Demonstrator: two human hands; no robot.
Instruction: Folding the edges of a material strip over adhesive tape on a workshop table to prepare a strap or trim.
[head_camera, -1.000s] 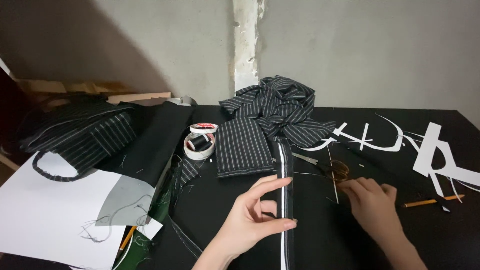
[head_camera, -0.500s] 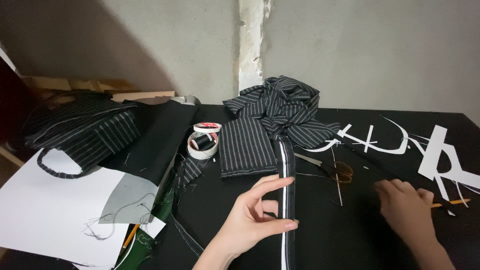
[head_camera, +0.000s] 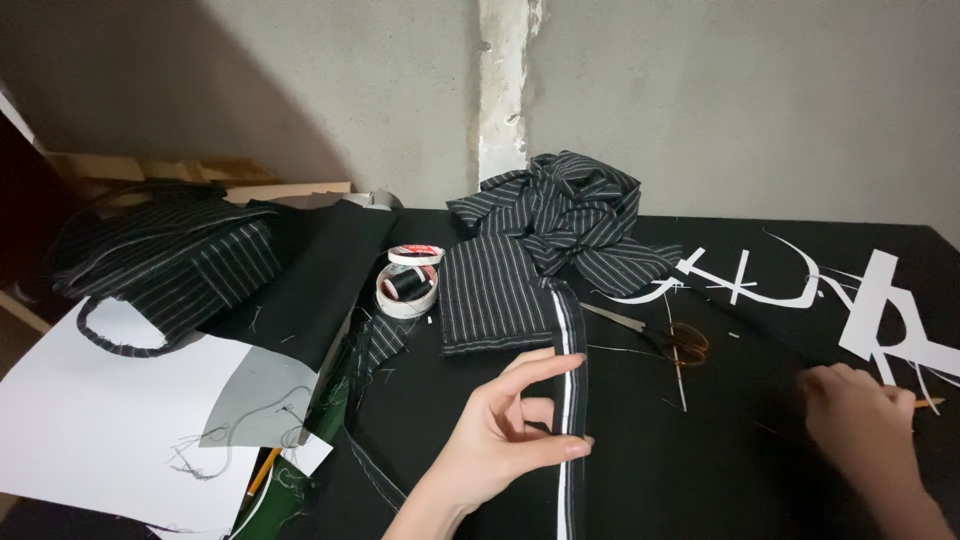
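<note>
pinching a narrow black fabric strip with a white stripe down its length (head_camera: 569, 400), the left hand (head_camera: 500, 440) is holding it between thumb and forefinger near the middle of the black cloth-covered table (head_camera: 740, 470), with the other fingers curled loosely behind. the strip is running from the bottom edge up toward a folded piece of dark pinstriped fabric (head_camera: 495, 295), which is lying just beside a crumpled heap of the same striped cloth (head_camera: 570, 215). the right hand (head_camera: 860, 425) is resting knuckles-up on the table at the far right, fingers bent over an orange pencil (head_camera: 925, 403); whether it is gripping the pencil cannot be told. scissors with brown handles (head_camera: 660, 335) are lying between the two hands. white paper offcuts (head_camera: 880, 310) are sitting near the right hand. two rolls of white tape, one with a black thread spool inside (head_camera: 408, 287), are lying left of the folded fabric, and a large white paper sheet (head_camera: 90, 420) is lying at the far left.
</note>
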